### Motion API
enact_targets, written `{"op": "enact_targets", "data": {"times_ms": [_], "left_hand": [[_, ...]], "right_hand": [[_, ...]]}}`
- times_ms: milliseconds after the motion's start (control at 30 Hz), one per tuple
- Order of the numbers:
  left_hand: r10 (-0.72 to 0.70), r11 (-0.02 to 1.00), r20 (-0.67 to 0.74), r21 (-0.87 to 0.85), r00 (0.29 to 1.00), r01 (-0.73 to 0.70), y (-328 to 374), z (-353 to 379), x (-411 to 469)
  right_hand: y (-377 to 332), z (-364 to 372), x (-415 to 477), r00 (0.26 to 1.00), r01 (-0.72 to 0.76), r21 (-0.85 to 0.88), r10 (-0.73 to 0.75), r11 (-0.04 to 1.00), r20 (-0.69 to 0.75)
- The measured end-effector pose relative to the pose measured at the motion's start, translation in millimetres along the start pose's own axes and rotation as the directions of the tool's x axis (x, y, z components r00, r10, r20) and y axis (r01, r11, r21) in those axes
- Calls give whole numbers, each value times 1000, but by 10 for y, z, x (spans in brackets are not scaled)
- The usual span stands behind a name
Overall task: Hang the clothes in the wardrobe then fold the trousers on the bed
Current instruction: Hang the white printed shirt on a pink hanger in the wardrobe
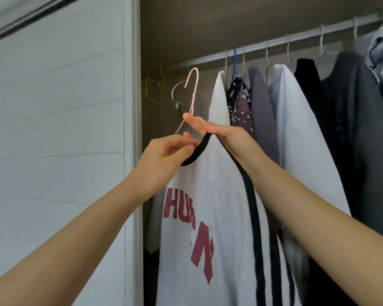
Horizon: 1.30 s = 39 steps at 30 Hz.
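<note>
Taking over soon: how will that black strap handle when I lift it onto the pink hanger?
Probably floppy: the black strap sags in a loop between the left hand and right hand. Likely light, being narrow cloth. It may slide off the thin pink hanger if that tilts.

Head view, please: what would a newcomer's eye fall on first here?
First the pale T-shirt with red letters, centre foreground, its black neckband pinched by the left hand. Just above, the right hand holds a pink hanger, hook up. Behind, upper right, clothes hang on the wardrobe rail.
</note>
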<state>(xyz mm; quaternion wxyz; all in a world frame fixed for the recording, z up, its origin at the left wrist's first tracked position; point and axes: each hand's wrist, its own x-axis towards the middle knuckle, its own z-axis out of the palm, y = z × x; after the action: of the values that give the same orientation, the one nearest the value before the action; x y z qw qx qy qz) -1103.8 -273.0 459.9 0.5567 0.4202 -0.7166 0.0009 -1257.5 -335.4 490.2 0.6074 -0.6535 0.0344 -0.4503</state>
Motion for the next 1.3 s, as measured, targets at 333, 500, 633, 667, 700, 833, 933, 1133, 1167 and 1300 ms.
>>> {"op": "enact_targets", "data": {"times_ms": [333,500,633,667,700,833,933,1133,1167,1300], "left_hand": [[-220,970,232,-46,948,237,146,-351,542],[-248,965,35,103,968,243,166,-328,849],[-192,975,-103,90,976,201,149,-217,1104],[-174,980,-143,71,974,186,123,-189,1176],[-157,984,-184,56,970,170,103,-163,1244],[-193,981,-292,-83,937,176,-5,-87,1482],[-231,971,-341,-144,911,192,-99,-36,1658],[-238,971,-388,-91,891,220,-306,-4,2062],[-239,971,-394,-83,887,225,-329,3,2132],[-192,978,-419,-4,887,210,-345,11,2386]], "right_hand": [[-53,215,782,961,144,-49,-152,988,-230],[-194,206,1035,931,170,-270,-244,948,-273],[-324,162,1261,907,146,-381,-277,913,-318],[-357,141,1332,911,136,-409,-277,902,-307],[-394,123,1384,915,121,-442,-273,889,-299],[-544,-35,1618,899,65,-684,-340,726,-275],[-630,-139,1743,919,28,-939,-379,343,-111],[-912,-387,1749,840,-272,-470,-446,-840,311],[-935,-444,1780,868,-278,-418,-413,-865,277],[-936,-596,1905,922,-315,-332,-369,-889,114]]}}
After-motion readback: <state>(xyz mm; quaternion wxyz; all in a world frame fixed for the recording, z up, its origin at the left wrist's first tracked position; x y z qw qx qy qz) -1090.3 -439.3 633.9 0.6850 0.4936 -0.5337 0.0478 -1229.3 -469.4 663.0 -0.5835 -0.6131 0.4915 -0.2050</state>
